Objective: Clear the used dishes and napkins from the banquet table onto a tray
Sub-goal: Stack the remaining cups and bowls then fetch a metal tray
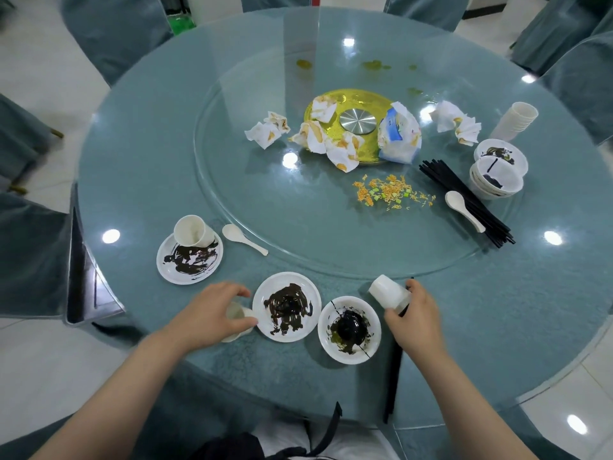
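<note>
Now L hand (212, 313) fingers curl round 1 cup (237, 322); R hand (416, 313) grips cup (389, 292) w/ chopsticks (394, 366).

Cup (237, 318) largely hidden under the left hand (209, 313); chopsticks (394, 360) partly covered by the right hand (414, 317); both forearms cut off at bottom edge.

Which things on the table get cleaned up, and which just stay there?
Cleaned up: cups in the left hand and right hand, dirty plates, bowl, bowl stack, spoons, chopsticks, crumpled napkins.

Staying: glass turntable, chairs.
</note>
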Motion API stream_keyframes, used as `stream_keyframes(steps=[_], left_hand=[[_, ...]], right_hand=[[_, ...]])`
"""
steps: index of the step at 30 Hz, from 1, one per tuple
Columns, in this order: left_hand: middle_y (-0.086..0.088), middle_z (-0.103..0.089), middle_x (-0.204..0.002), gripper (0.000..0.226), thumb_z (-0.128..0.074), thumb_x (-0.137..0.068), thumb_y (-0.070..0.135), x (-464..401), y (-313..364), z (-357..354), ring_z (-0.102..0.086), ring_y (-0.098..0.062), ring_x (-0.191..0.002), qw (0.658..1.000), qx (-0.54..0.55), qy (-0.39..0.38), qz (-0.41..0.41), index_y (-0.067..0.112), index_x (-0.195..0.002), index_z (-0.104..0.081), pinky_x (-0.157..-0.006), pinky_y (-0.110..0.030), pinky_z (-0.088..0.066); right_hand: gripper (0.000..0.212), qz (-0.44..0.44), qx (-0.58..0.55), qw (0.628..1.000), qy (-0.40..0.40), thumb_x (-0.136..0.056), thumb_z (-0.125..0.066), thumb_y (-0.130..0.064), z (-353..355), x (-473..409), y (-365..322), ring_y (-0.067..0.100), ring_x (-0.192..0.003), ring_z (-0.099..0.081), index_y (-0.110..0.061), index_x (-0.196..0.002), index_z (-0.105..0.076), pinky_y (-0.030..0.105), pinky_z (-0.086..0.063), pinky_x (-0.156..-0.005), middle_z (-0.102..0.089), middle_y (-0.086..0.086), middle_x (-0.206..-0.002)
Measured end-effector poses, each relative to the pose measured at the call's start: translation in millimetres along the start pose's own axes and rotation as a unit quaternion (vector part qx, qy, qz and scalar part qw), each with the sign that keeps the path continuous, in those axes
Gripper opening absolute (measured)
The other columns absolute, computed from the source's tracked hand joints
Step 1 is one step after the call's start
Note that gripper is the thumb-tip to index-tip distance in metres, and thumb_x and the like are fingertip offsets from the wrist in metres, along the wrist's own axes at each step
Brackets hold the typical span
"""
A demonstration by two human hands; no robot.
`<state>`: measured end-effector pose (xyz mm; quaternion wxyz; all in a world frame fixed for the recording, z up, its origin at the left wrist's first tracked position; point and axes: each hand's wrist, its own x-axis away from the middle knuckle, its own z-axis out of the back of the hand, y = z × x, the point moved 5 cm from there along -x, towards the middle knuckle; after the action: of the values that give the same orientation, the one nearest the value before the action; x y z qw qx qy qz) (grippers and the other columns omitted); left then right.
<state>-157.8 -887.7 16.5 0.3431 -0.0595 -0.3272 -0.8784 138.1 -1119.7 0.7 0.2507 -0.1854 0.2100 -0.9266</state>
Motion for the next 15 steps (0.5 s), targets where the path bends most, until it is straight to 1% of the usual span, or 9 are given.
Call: stream_keyframes(steps=[1,3,4,5,7,10,11,13,15], left_hand=[[0.015,-0.053,-0.118,0.078,-0.051,-0.056,0.084,5.2,-3.7,-0.9,-0.045,-0.007,-0.113,1.0,-0.001,-0.005,0.001,0.034,-0.116,-0.054,-0.101,-0.028,-0.035],[0.016,-0.047,-0.122,0.097,-0.045,-0.05,0.096,15.5,-11.0,-3.1,-0.041,-0.005,-0.115,1.0,0.0,-0.012,-0.003,0.034,-0.124,-0.05,-0.103,-0.025,-0.032],[0.016,-0.044,-0.125,0.102,-0.044,-0.05,0.097,19.9,-14.2,-4.5,-0.039,-0.004,-0.117,1.0,0.001,-0.01,-0.008,0.033,-0.129,-0.048,-0.104,-0.023,-0.029],[0.016,-0.041,-0.129,0.104,-0.048,-0.051,0.094,23.5,-18.5,-6.8,-0.036,-0.004,-0.12,1.0,0.004,-0.008,-0.012,0.031,-0.134,-0.045,-0.105,-0.021,-0.026],[0.016,-0.034,-0.137,0.097,-0.058,-0.056,0.081,30.4,-26.0,-11.9,-0.03,-0.004,-0.127,1.0,0.022,-0.004,-0.013,0.033,-0.139,-0.037,-0.108,-0.02,-0.021],[0.016,-0.026,-0.141,0.091,-0.074,-0.063,0.059,36.5,-33.8,-19.1,-0.027,-0.004,-0.134,0.998,0.068,0.006,-0.008,0.043,-0.139,-0.027,-0.112,-0.02,-0.018],[0.015,-0.026,-0.141,0.09,-0.08,-0.066,0.048,37.0,-35.8,-21.7,-0.027,-0.004,-0.135,0.997,0.079,0.01,-0.007,0.044,-0.139,-0.026,-0.111,-0.017,-0.017],[0.011,-0.027,-0.139,0.087,-0.082,-0.072,0.029,37.1,-36.9,-25.4,-0.029,0.0,-0.132,0.995,0.094,0.022,-0.005,0.046,-0.138,-0.026,-0.107,-0.005,-0.014],[0.01,-0.03,-0.136,0.083,-0.078,-0.076,0.022,37.0,-35.5,-26.2,-0.031,0.011,-0.126,0.993,0.108,0.045,-0.005,0.053,-0.135,-0.028,-0.1,0.002,-0.016]], right_hand=[[0.065,0.004,-0.015,1.0,0.007,-0.076,-0.066,-0.015,2.0,1.0,-3.3,0.031,-0.121,-0.045,-0.006,-0.136,-0.041,0.038,-0.038,-0.1,-0.05,0.013,-0.132],[0.062,0.023,-0.048,0.998,0.026,-0.078,-0.066,-0.012,7.0,3.1,-12.3,0.028,-0.121,-0.043,-0.007,-0.135,-0.042,0.032,-0.035,-0.098,-0.046,0.012,-0.133],[0.06,0.032,-0.061,0.997,0.035,-0.079,-0.065,-0.012,10.0,4.0,-17.7,0.026,-0.119,-0.043,-0.008,-0.134,-0.042,0.029,-0.034,-0.096,-0.044,0.012,-0.132],[0.058,0.04,-0.073,0.996,0.043,-0.079,-0.065,-0.012,13.0,5.0,-23.4,0.025,-0.118,-0.043,-0.009,-0.133,-0.042,0.027,-0.034,-0.093,-0.043,0.01,-0.132],[0.056,0.053,-0.095,0.993,0.05,-0.081,-0.064,-0.013,17.7,7.1,-36.4,0.019,-0.114,-0.043,-0.012,-0.133,-0.043,0.024,-0.032,-0.09,-0.04,0.006,-0.132],[0.054,0.088,-0.123,0.988,0.035,-0.082,-0.064,-0.013,17.1,11.2,-58.9,0.014,-0.11,-0.044,-0.017,-0.132,-0.045,0.023,-0.033,-0.09,-0.037,-0.001,-0.13],[0.054,0.104,-0.128,0.986,0.026,-0.082,-0.065,-0.014,15.7,13.2,-67.4,0.014,-0.11,-0.044,-0.018,-0.132,-0.046,0.024,-0.034,-0.091,-0.037,-0.002,-0.13],[0.053,0.134,-0.129,0.983,0.005,-0.081,-0.065,-0.014,11.1,18.1,-84.4,0.01,-0.109,-0.043,-0.02,-0.131,-0.048,0.024,-0.035,-0.094,-0.037,-0.006,-0.127],[0.054,0.16,-0.13,0.978,-0.026,-0.082,-0.065,-0.015,4.3,25.0,-101.6,0.006,-0.11,-0.041,-0.022,-0.132,-0.047,0.023,-0.035,-0.097,-0.036,-0.01,-0.126]])
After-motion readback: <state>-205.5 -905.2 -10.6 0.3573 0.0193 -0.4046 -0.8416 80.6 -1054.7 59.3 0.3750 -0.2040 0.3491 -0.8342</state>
